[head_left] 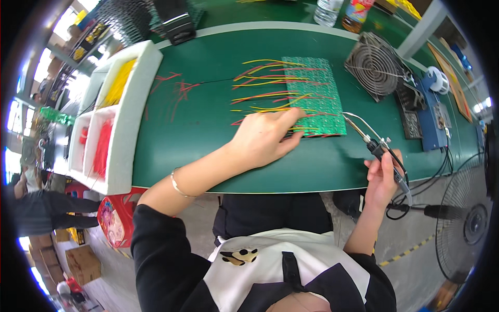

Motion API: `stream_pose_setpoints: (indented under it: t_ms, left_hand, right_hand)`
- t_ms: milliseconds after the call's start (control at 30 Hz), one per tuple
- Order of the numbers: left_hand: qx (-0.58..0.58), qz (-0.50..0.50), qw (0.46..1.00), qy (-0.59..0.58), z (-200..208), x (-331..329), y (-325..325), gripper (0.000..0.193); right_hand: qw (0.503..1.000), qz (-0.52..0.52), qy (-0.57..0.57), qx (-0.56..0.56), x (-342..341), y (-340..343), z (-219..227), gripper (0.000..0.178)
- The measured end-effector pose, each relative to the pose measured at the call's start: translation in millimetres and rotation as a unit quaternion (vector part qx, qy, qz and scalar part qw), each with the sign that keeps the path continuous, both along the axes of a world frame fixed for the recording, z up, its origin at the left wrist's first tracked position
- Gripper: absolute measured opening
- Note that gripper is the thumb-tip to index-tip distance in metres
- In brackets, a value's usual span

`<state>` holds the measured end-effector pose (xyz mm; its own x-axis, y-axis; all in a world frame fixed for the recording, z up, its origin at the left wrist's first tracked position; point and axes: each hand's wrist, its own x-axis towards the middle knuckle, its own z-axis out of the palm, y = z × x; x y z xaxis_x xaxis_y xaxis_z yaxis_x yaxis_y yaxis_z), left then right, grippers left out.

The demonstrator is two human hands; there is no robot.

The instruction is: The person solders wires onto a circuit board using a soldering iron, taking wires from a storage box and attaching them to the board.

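A green circuit board panel lies on the green table, with rows of red and yellow wires sticking out past its left side. My left hand is over the board's near left corner, fingers curled among the wires and apparently closed on one; the gripped part is hidden beneath the fingers. In my right hand is a soldering iron, held like a pen, with a thin curved metal tube fixed alongside. Its tip points up and left, close to the board's right edge but apart from it.
A white foam tray at the left holds yellow wires and red wires. Loose red wires lie beside it. A square metal-grilled fan and a blue soldering unit stand right. A large fan is near right.
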<state>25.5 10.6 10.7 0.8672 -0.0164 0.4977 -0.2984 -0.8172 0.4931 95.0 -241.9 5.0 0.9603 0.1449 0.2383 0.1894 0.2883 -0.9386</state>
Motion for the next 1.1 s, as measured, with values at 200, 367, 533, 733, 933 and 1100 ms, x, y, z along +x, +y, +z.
stream_pose_setpoints:
  t_ms: [200, 367, 533, 733, 933, 1100]
  left_hand:
    - [0.124, -0.015, 0.992, -0.012, 9, -5, 5, 0.030]
    - [0.155, -0.024, 0.988, 0.000, 16, -10, 3, 0.029]
    - [0.170, -0.044, 0.984, 0.027, 17, -35, -10, 0.029]
    - [0.191, -0.008, 0.981, 0.020, 21, -66, -27, 0.030]
    - [0.161, 0.044, 0.986, 0.018, 15, -77, -17, 0.034]
    - [0.193, 0.086, 0.977, 0.017, 12, -78, -18, 0.037]
  right_hand:
    - [1.000, -0.002, 0.001, 0.016, 1, 10, 0, 0.013]
    - [1.000, 0.000, 0.010, 0.026, 1, 9, 2, 0.012]
    - [0.999, 0.007, 0.016, 0.034, 1, 7, 3, 0.012]
    - [0.999, 0.018, 0.012, 0.035, -4, 2, 1, 0.013]
    - [1.000, 0.020, 0.014, 0.003, 2, 5, 2, 0.015]
    - [0.999, 0.036, 0.018, 0.017, 10, 9, 0, 0.014]
